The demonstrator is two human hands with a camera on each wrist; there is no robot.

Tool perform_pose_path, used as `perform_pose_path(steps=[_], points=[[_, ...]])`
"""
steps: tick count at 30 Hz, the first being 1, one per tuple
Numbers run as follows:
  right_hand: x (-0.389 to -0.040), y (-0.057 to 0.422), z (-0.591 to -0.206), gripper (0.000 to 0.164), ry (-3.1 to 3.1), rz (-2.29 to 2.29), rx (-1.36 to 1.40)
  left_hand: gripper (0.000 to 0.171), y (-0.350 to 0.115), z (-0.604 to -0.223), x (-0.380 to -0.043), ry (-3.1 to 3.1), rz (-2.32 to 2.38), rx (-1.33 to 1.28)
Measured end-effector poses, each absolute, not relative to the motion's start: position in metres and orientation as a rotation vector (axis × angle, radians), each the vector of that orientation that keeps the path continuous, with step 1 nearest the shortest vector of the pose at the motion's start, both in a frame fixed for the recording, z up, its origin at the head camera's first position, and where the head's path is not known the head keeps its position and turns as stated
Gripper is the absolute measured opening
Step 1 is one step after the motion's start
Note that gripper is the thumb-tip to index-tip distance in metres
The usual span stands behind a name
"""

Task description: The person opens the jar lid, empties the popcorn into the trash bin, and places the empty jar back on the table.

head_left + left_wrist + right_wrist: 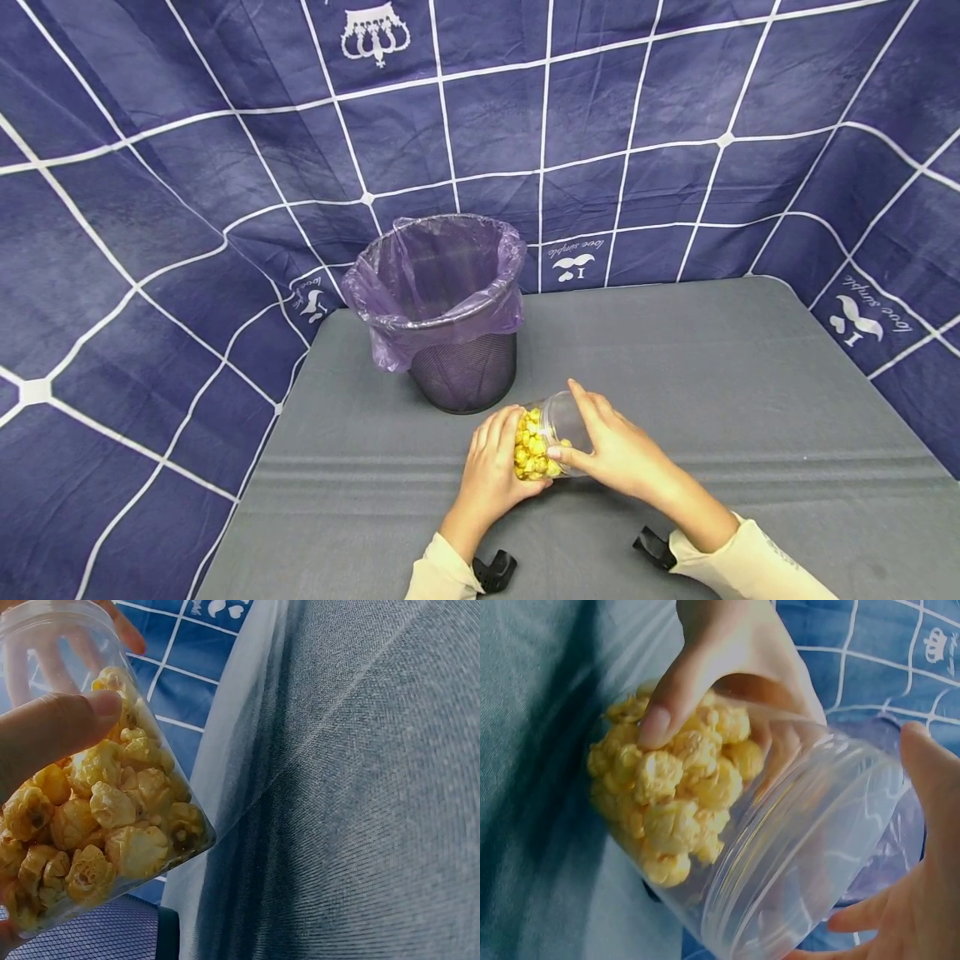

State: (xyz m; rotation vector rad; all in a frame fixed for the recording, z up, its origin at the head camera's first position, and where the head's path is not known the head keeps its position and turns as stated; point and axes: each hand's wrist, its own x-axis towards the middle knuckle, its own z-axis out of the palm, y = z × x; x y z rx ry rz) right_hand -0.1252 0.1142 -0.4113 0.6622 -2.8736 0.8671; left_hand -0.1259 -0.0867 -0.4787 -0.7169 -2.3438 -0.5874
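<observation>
A clear plastic jar (531,450) of yellow popcorn lies tilted on its side, held low over the grey surface. My left hand (487,467) grips its body near the bottom, and the thumb (67,727) presses across the clear wall. At the other end, my right hand (622,446) spans the clear lid (832,840), thumb on one side and fingers on the other. Popcorn (675,802) is heaped toward the jar's bottom in the right wrist view. Part of the left fingers lies hidden behind the jar.
Just beyond the jar stands a black mesh bin (468,367) lined with a purple plastic bag (480,321). Blue cloth (637,108) with white grid lines hangs behind and at both sides. The grey covered surface (720,375) stretches to the right.
</observation>
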Motion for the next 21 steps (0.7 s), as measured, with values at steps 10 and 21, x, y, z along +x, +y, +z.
perform_pose_path(steps=[10, 21], points=[[-0.130, 0.119, -0.411, 0.092, -2.780, 0.906, 0.894, 0.102, -0.088, -0.480, -0.126, -2.347, -0.586, -0.723], [-0.135, 0.125, -0.409, 0.100, -2.789, 1.025, 0.915, 0.101, -0.088, -0.478, -0.126, -2.363, -0.611, -0.717]])
